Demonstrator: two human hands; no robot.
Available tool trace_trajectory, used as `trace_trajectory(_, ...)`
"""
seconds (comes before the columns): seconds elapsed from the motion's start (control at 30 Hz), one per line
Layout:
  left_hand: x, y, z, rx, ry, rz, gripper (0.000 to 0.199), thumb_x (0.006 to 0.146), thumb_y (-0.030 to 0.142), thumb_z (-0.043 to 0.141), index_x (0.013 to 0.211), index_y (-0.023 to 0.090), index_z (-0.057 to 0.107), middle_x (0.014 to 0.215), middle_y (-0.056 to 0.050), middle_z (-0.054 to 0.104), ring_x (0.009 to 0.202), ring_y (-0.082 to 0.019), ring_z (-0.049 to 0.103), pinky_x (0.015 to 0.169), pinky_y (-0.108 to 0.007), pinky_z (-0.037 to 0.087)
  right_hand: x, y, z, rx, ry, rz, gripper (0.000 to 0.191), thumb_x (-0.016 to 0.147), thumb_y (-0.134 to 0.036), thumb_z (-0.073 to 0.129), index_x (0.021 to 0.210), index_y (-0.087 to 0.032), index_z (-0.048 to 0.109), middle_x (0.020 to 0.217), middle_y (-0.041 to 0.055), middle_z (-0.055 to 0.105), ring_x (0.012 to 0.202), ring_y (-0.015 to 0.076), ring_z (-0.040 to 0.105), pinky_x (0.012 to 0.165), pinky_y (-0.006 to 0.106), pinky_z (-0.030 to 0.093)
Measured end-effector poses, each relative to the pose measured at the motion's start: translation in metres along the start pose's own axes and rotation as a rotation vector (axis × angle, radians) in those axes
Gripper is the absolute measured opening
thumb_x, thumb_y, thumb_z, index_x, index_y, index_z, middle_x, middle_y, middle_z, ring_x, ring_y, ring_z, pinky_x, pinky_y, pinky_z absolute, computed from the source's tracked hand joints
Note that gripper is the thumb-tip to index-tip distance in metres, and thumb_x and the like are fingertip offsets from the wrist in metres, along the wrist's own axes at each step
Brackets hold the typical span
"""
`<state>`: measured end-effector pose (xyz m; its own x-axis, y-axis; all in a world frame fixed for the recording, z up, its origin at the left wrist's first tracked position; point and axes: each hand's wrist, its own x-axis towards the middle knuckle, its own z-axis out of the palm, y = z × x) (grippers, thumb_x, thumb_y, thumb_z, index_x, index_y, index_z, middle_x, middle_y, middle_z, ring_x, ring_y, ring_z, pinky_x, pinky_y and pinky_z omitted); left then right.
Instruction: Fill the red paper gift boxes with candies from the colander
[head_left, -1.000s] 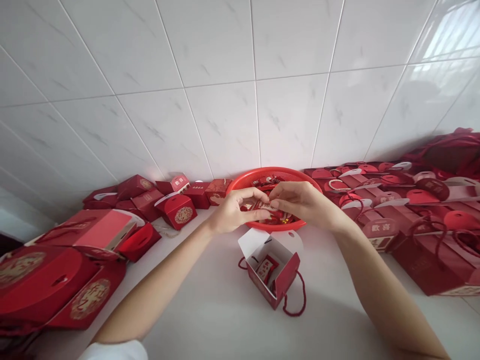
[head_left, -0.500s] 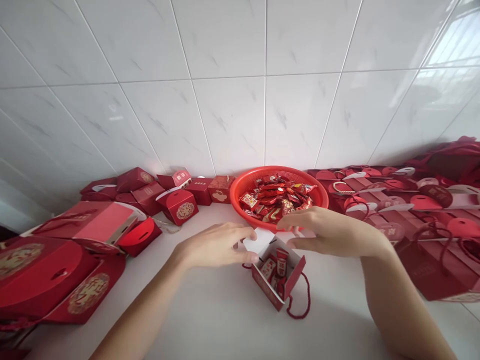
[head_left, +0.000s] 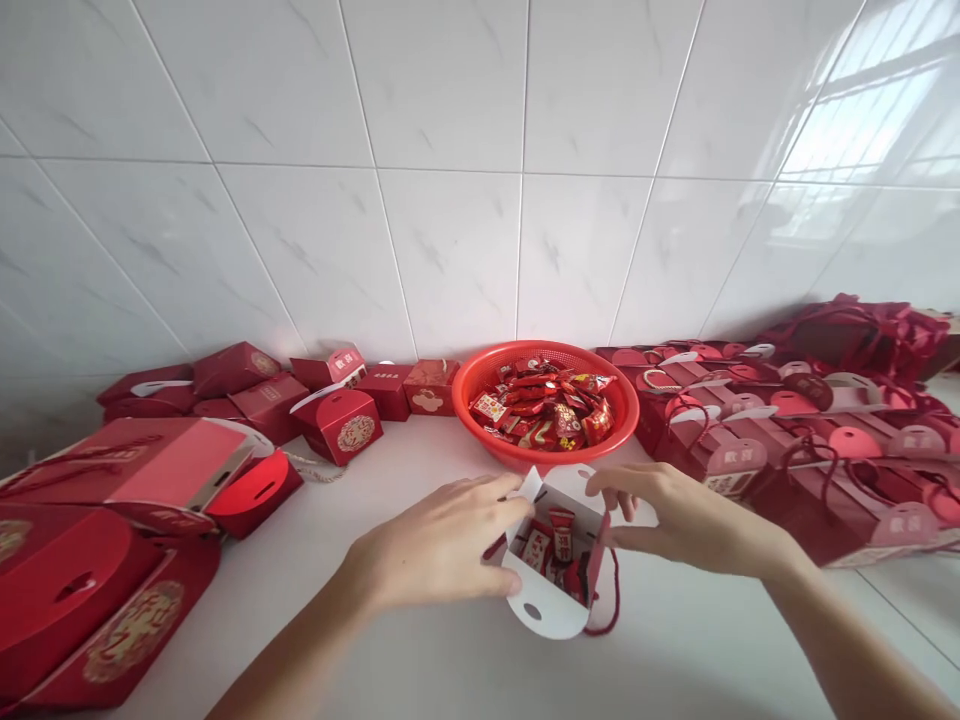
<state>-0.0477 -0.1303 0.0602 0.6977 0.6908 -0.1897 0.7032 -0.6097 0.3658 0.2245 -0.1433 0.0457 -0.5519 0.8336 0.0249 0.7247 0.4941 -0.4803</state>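
Observation:
A small red candy box (head_left: 555, 598) with a white inside stands open on the table, its front flap folded outward and a dark red cord handle at its right. Several wrapped candies (head_left: 561, 535) lie in it. My left hand (head_left: 442, 540) grips the box's left side, thumb by the front flap and fingers at the back flap. At the right wall, my right hand (head_left: 664, 510) has curled fingers and thumb on the box's edge. Just behind is a red plastic basket (head_left: 474, 440) heaped with wrapped candies.
Closed red gift boxes (head_left: 341, 425) are grouped at the left, larger ones (head_left: 82, 580) nearer me. Rows of handled red boxes (head_left: 727, 450) fill the right side, with dark red bags (head_left: 855, 340) behind. A white tiled wall (head_left: 450, 260) rises behind the white table (head_left: 390, 660).
The candy box's front flap has come outward, showing its white inside. My left hand has moved nearer me along the box; my right hand has lowered to its right wall. The view has shifted slightly.

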Motion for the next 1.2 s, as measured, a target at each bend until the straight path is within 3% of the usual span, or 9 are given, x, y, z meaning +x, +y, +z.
trace_trajectory(0.1, -0.003, 0.006, 0.005, -0.079, -0.029, 0.099, 0.049, 0.087, 0.045, 0.067, 0.135, 0.036, 0.059, 0.145, -0.003, 0.055, 0.131, -0.030, 0.053, 0.103, -0.035, 0.045, -0.006, 0.003, 0.022, -0.007, 0.220, 0.065, 0.032, 0.086, -0.035, 0.070, 0.114, -0.024, 0.061, 0.101, 0.0066, 0.069, 0.083, 0.0213, 0.066, 0.072, 0.035, 0.055)
trace_trajectory(0.23, -0.003, 0.009, 0.011, -0.143, -0.078, 0.162, 0.078, 0.082, 0.055, 0.071, 0.151, 0.037, 0.040, 0.146, -0.005, 0.056, 0.136, -0.032, 0.048, 0.105, -0.038, 0.043, -0.009, 0.012, 0.054, 0.025, 0.465, 0.067, 0.058, 0.080, -0.037, 0.077, 0.131, -0.027, 0.051, 0.119, 0.0087, 0.064, 0.102, 0.0254, 0.065, 0.087, 0.040, 0.057)
trace_trajectory(0.5, 0.010, 0.009, 0.016, -0.126, 0.064, 0.066, 0.037, 0.089, 0.033, 0.061, 0.125, 0.028, 0.062, 0.124, -0.005, 0.065, 0.109, -0.027, 0.065, 0.089, -0.033, 0.050, -0.008, 0.023, 0.086, 0.263, 0.650, -0.159, 0.043, 0.089, -0.025, 0.067, 0.130, -0.028, 0.054, 0.129, 0.0087, 0.065, 0.117, 0.0243, 0.063, 0.098, 0.039, 0.053)
trace_trajectory(0.6, 0.016, 0.010, 0.019, -0.134, 0.108, -0.031, 0.044, 0.084, 0.035, 0.064, 0.126, 0.027, 0.058, 0.122, -0.006, 0.063, 0.100, -0.027, 0.066, 0.082, -0.034, 0.052, -0.013, 0.018, 0.086, 0.453, 0.582, -0.192, 0.034, 0.092, -0.024, 0.065, 0.125, -0.026, 0.058, 0.114, 0.0070, 0.072, 0.107, 0.0217, 0.067, 0.094, 0.036, 0.053)
trace_trajectory(0.7, 0.021, 0.006, 0.022, -0.181, 0.137, -0.026, 0.063, 0.081, 0.033, 0.068, 0.139, 0.030, 0.047, 0.137, -0.007, 0.055, 0.116, -0.030, 0.060, 0.091, -0.036, 0.051, -0.016, 0.013, 0.085, 0.646, 0.429, -0.181, 0.028, 0.094, -0.029, 0.062, 0.121, -0.022, 0.060, 0.090, 0.0050, 0.076, 0.085, 0.0194, 0.070, 0.084, 0.034, 0.054)
trace_trajectory(0.77, 0.025, 0.002, 0.023, -0.230, 0.092, 0.054, 0.061, 0.082, 0.032, 0.067, 0.140, 0.033, 0.049, 0.147, -0.006, 0.049, 0.128, -0.030, 0.054, 0.100, -0.037, 0.047, -0.016, 0.014, 0.082, 0.770, 0.378, -0.144, 0.026, 0.094, -0.034, 0.062, 0.116, -0.020, 0.064, 0.085, 0.0063, 0.076, 0.080, 0.0198, 0.070, 0.079, 0.034, 0.054)
trace_trajectory(0.93, 0.033, -0.006, 0.024, -0.321, -0.085, 0.087, 0.040, 0.087, 0.044, 0.062, 0.126, 0.033, 0.063, 0.139, -0.005, 0.052, 0.107, -0.025, 0.065, 0.088, -0.032, 0.051, -0.013, 0.038, 0.067, 0.820, 0.541, 0.140, 0.034, 0.088, -0.052, 0.066, 0.083, -0.018, 0.066, 0.071, 0.0033, 0.068, 0.071, 0.0176, 0.062, 0.070, 0.030, 0.048)
trace_trajectory(1.07, 0.032, -0.009, 0.023, -0.346, -0.127, -0.022, 0.047, 0.086, 0.054, 0.060, 0.129, 0.034, 0.058, 0.129, -0.004, 0.052, 0.073, -0.015, 0.065, 0.073, -0.030, 0.052, -0.010, 0.059, 0.063, 0.619, 0.221, 0.240, 0.053, 0.085, -0.066, 0.059, 0.068, -0.016, 0.062, 0.065, 0.0004, 0.058, 0.063, 0.0135, 0.049, 0.063, 0.028, 0.039)
trace_trajectory(1.2, 0.032, -0.012, 0.022, -0.321, -0.098, -0.047, 0.048, 0.086, 0.055, 0.060, 0.128, 0.034, 0.056, 0.129, -0.004, 0.047, 0.079, -0.016, 0.064, 0.075, -0.031, 0.052, -0.008, 0.066, 0.068, 0.742, -0.089, 0.179, 0.057, 0.084, -0.069, 0.058, 0.069, -0.015, 0.064, 0.064, -0.0021, 0.055, 0.063, 0.0118, 0.044, 0.063, 0.027, 0.037)
